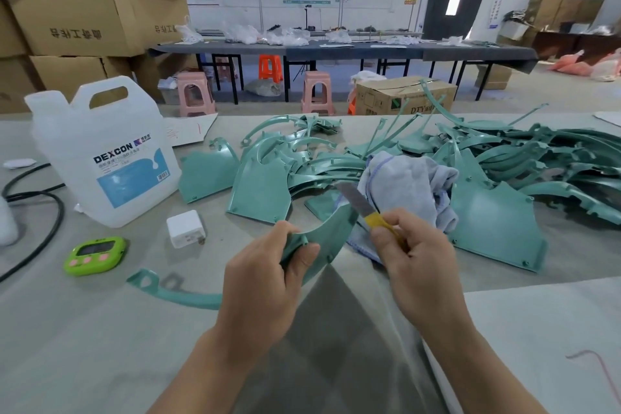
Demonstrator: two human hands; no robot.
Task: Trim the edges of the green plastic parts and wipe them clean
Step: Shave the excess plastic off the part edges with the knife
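Observation:
My left hand (265, 276) grips a curved green plastic part (331, 233) above the table's near edge, thumb over its ribbed end. My right hand (416, 255) holds a yellow-handled utility knife (361, 205), its bare blade slanting up and left against the part's upper edge. A grey-white cloth (410, 188) lies crumpled just behind the knife. Behind it a big heap of green parts (524, 158) spreads to the right, with several flat fan-shaped panels (258, 191) at the middle. One thin green curved strip (174, 292) lies alone at the left of my hand.
A large white DEXCON jug (107, 151) stands at the left. Near it lie a white charger block (185, 228), a green timer (95, 255) and a black cable (50, 228). Cardboard boxes (77, 10), stools and a long dark table (336, 50) fill the background.

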